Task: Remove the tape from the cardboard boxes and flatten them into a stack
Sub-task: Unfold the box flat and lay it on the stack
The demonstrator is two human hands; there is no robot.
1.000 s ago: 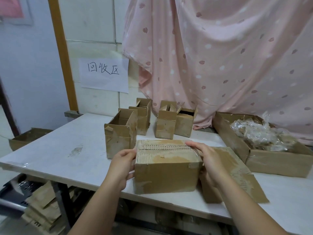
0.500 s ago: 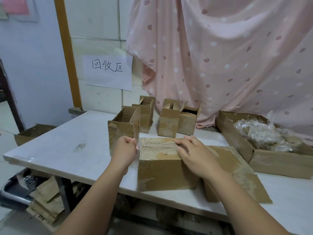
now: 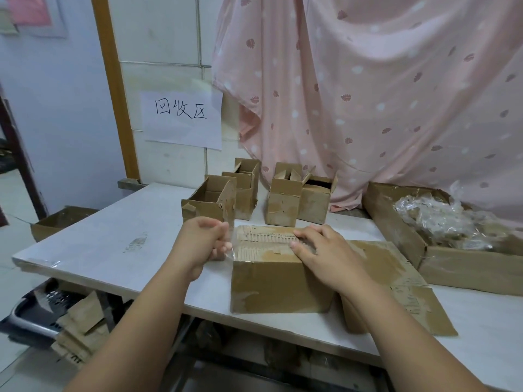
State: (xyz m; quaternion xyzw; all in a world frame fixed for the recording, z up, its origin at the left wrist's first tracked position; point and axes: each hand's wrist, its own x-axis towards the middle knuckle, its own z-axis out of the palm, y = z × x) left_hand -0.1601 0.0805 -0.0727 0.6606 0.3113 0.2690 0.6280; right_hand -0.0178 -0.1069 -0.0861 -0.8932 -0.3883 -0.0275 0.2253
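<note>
A closed brown cardboard box (image 3: 271, 281) stands at the near edge of the white table (image 3: 119, 241). Its top is torn and shows bare corrugation. My left hand (image 3: 202, 240) pinches a strip of clear tape (image 3: 231, 247) at the box's top left edge. My right hand (image 3: 319, 251) presses flat on the box's top, fingers pointing left. A flattened cardboard piece (image 3: 402, 284) lies just right of the box, partly under my right forearm.
Several small opened boxes (image 3: 283, 205) stand at the back of the table. At the right, a large open box (image 3: 441, 258) holds crumpled clear tape (image 3: 433, 216). Flattened cardboard (image 3: 79, 332) and a dark bin (image 3: 36, 309) lie below the table on the left. A pink curtain hangs behind.
My right hand slid from the box's right end onto its top. My left hand rose from the box's left side to the top left edge and pinched the tape.
</note>
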